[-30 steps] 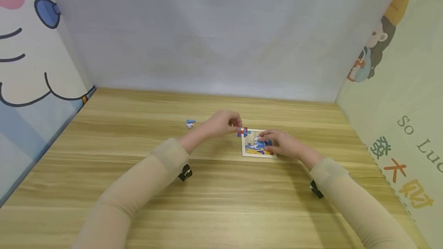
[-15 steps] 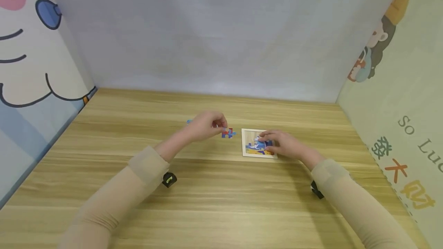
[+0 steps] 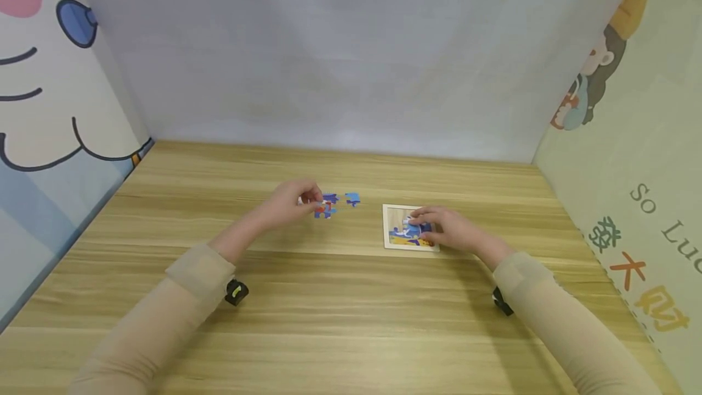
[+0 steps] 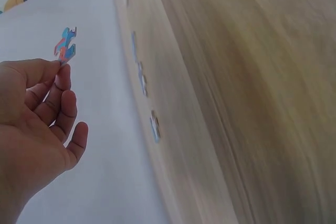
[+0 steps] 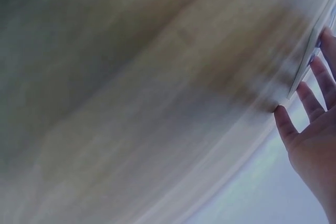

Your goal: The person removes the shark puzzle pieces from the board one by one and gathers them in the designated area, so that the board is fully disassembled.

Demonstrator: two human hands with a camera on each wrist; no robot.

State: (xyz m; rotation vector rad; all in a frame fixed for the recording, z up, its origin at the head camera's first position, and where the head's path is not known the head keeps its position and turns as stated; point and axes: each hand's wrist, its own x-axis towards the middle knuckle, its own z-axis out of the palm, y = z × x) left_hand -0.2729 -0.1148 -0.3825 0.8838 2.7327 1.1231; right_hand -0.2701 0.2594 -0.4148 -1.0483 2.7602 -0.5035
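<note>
- The puzzle frame [image 3: 386,227], which has a white rim, lies flat on the wooden table [image 3: 351,322]
- Inside the frame there are puzzle pieces [image 3: 404,231] in blue, white and yellow, along its lower part and its right part, where the fingers cover some of them; the upper left part shows a pale bottom
- The left hand [image 3: 287,205] is to the left of the frame, well apart from it, and pinches a red and blue piece [image 3: 323,210] between thumb and forefinger; its other fingers are loosely bent
- This held piece is raised above the table, also to the left of the frame
- The right hand [image 3: 452,228] is at the right side of the frame, its fingers spread, with fingertips resting on the pieces inside
- A light and dark blue piece [image 3: 353,199] lies on the table, to the left of the frame and nearest to it among the loose ones
- A dark blue piece [image 3: 330,197] lies farther left from the frame, partly hidden behind the held piece
- Behind the frame, at the far edge of the table, stands a white curtain [image 3: 351,60]
</note>
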